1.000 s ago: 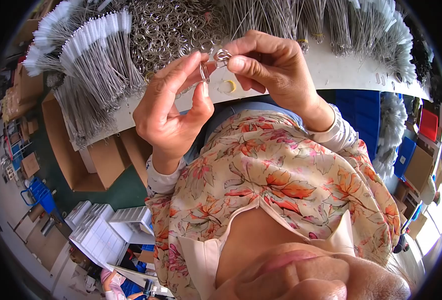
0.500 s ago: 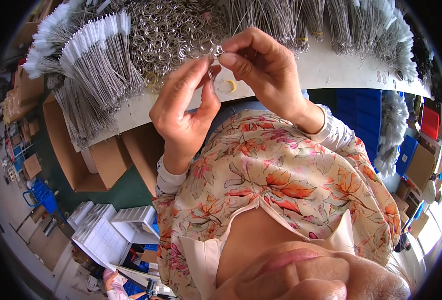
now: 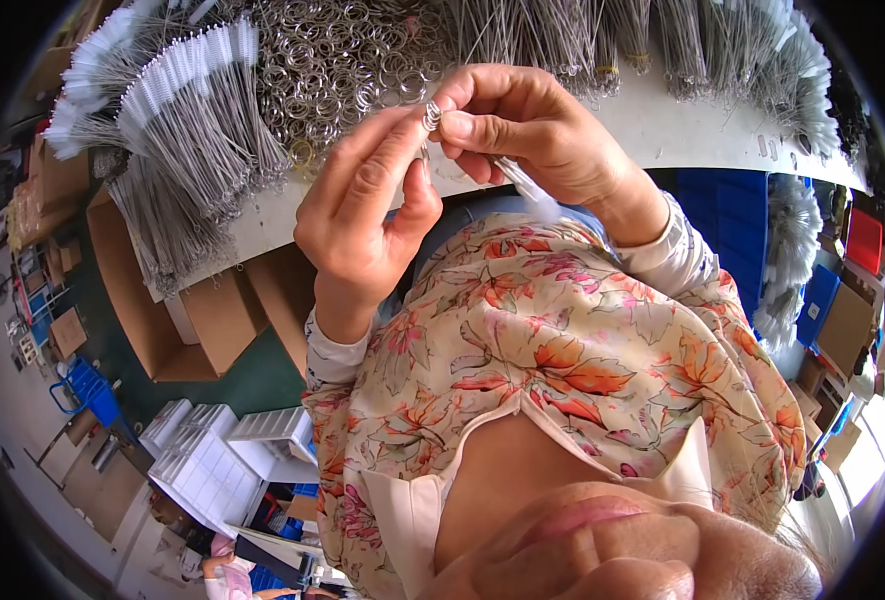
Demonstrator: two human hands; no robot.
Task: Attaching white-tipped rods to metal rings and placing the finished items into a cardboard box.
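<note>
Pinching metal rings [image 3: 432,117], count unclear: left grip [image 3: 358,215], right grip [image 3: 563,140]; latter also holding one brush [image 3: 531,190]

White table [image 3: 708,125], heaped metal rings [image 3: 338,65], wire-stemmed white brushes [image 3: 198,130] either side

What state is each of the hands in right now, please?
Left hand: closed, pinching shiny metal rings.
Right hand: closed, holding a white-tipped brush.

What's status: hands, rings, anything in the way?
Left hand and right hand pinching metal rings. White-tipped wire brush juts from under right hand. Nothing visibly blocking.
</note>
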